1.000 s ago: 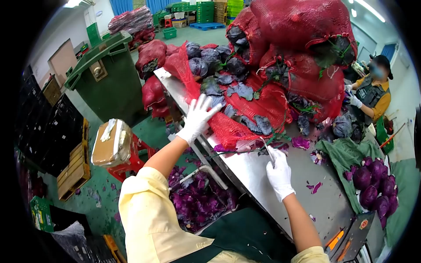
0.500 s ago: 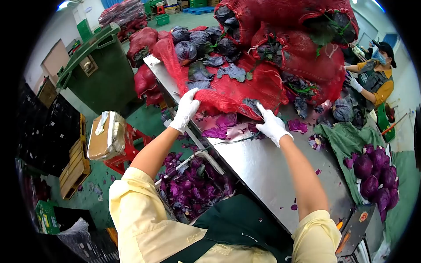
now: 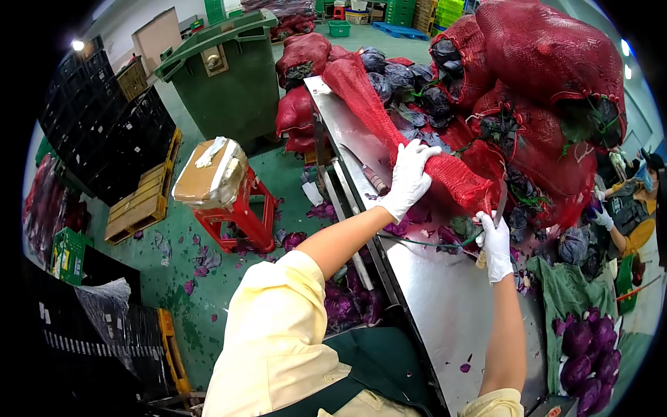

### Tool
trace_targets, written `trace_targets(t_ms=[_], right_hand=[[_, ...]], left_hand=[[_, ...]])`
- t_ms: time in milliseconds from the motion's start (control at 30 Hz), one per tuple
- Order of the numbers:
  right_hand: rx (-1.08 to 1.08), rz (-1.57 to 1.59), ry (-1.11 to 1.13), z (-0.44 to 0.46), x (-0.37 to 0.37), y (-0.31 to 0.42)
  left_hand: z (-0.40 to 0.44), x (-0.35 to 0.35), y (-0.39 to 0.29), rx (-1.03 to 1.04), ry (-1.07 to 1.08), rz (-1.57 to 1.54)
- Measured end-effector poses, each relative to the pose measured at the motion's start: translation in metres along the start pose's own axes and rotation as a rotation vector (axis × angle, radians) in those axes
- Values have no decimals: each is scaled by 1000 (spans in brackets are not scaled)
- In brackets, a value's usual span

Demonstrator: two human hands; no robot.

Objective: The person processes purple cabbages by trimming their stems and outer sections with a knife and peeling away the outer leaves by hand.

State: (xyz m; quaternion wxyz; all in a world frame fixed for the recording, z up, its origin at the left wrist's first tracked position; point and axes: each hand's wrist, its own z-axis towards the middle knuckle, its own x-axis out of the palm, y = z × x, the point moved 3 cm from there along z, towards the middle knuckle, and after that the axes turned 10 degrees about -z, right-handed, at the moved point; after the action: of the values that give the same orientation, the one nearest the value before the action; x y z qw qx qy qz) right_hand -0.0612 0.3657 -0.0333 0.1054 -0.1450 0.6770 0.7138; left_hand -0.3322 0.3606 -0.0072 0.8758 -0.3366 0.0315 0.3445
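"Where's the net [image 3: 458,182]?"
"Over the table [image 3: 438,295], bunched: the left hand [image 3: 410,182] clamps it, the right hand [image 3: 496,247] pinches its end."
"How much is done?"
"Several cabbages [image 3: 577,340] sit stripped by the cloth [image 3: 556,286]; loose heads [image 3: 381,87] and bulging sacks [image 3: 549,48] look untrimmed."

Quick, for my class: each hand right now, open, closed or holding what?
Left hand: on the red mesh; whether gripping cannot be told.
Right hand: closed, holding a knife.
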Motion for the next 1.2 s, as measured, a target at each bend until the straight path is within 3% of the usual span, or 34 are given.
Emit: trace_targets(t_ms=[100, 133, 200, 233, 300, 367, 400, 433, 500, 567, 600, 633, 667, 733, 767, 800, 833, 900, 967, 1033, 1067, 1100, 1167, 1200], right_hand=[[-33, -44, 38, -13, 6, 5], [-1, -40, 25, -16, 7, -1], [17, -42, -2, -15, 7, -21], [18, -41, -6, -16, 7, -22], [61, -109, 5, -21, 10, -24], [50, -180, 3, -28, 13, -23], [30, -214, -1, -29, 14, -25], [7, -250, -5, -28, 15, -30], [-59, -297, -19, -23, 16, -44], [-1, -281, -13, -32, 17, -31], [12, -281, -8, -35, 18, -26], [-64, -338, -21, -33, 18, -30], [-72, -376, -40, -32, 17, -30], [-75, -439, -61, -34, 18, -28], [-70, -462, -61, -35, 19, -27], [-53, -495, -46, -40, 18, -17], [-44, -505, -40, -39, 19, -20], [-43, -501, -55, -41, 22, -21], [-29, -535, -28, -44, 21, -18], [-7, -489, -12, -49, 19, -23], [-152, -448, -84, -51, 17, -28], [-93, -452, -93, -57, 12, -22], [-153, -456, -204, -60, 0, -29], [-43, -410, -173, -63, -10, -25]], left_hand=[[-19, -12, -12, -55, -71, 12], [-31, -18, -15, -122, -90, 231], [-44, -40, -12, -290, -133, 318], [-50, -41, 4, -198, -307, 400], [-63, -40, 34, -344, -383, 469], [-67, -39, 55, -538, -126, 553], [-70, -35, 70, -525, -31, 600], [-70, -37, 71, -461, -33, 599], [-64, -41, 75, -568, 47, 534], [-64, -45, 91, -410, -209, 489], [-60, -51, 102, -356, -140, 567], [-55, -60, 102, -514, -31, 543], [-51, -69, 93, -501, -105, 457], [-42, -79, 102, -668, -127, 352], [-48, -73, 144, -612, -150, 393], [-52, -72, 159, -396, -142, 277], [-48, -69, 151, -344, -93, 112], [-39, -60, 145, -399, 204, 259], [-36, -50, 140, -346, 251, 204], [-31, -42, 139, -401, 203, 166], [-37, -42, 140, -612, -22, -18], [-37, -41, 137, -762, -200, -440], [-45, -38, 158, -674, -372, -383], [-38, -49, 124, -715, -424, -408]])
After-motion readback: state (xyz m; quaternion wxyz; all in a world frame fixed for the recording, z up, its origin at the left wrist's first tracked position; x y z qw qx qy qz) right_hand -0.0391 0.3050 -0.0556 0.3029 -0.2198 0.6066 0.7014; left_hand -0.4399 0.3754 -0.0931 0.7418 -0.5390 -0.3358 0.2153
